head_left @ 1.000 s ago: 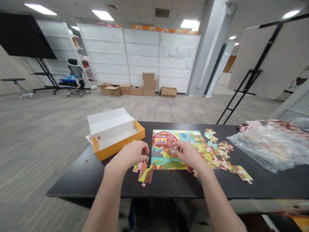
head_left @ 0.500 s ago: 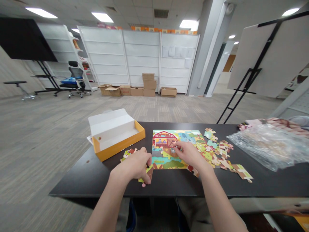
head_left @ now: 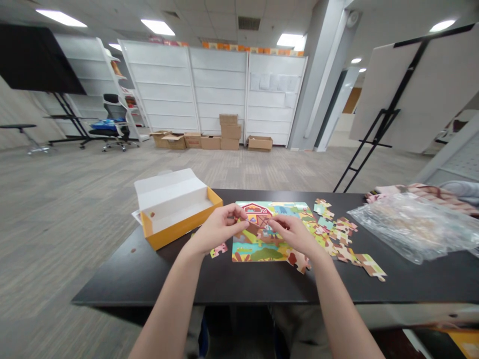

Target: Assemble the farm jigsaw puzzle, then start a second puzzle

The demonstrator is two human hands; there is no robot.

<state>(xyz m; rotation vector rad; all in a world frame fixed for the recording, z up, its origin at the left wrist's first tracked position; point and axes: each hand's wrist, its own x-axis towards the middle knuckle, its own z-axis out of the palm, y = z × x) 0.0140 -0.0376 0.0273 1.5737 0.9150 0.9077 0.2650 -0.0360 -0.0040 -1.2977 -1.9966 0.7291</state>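
Note:
A farm-scene puzzle board (head_left: 258, 255) with a red barn lies flat on the black table. Over its barn part, my left hand (head_left: 220, 227) pinches the left side of a mostly brown puzzle piece (head_left: 251, 232). On that piece's right side are the closed thumb and forefinger of my right hand (head_left: 294, 233). Fingers cover part of the piece, and its outline blends with the picture below. Below my left hand lies a pink and green loose piece (head_left: 219, 250). A brown and cream piece (head_left: 298, 260) sits by the board's lower right corner, near my right wrist.
Several loose puzzle pieces (head_left: 342, 232) spread right of the board. An opened yellow box (head_left: 183, 227) with a white lid stands at left. Clear plastic bags (head_left: 415, 227) and a striped cloth (head_left: 443, 192) lie at right. The table's front edge (head_left: 209, 303) is close to me.
My left hand has lifted a brown piece from the table left of the board and brought it up and right over the barn. My right hand has stayed over the board, now meeting it.

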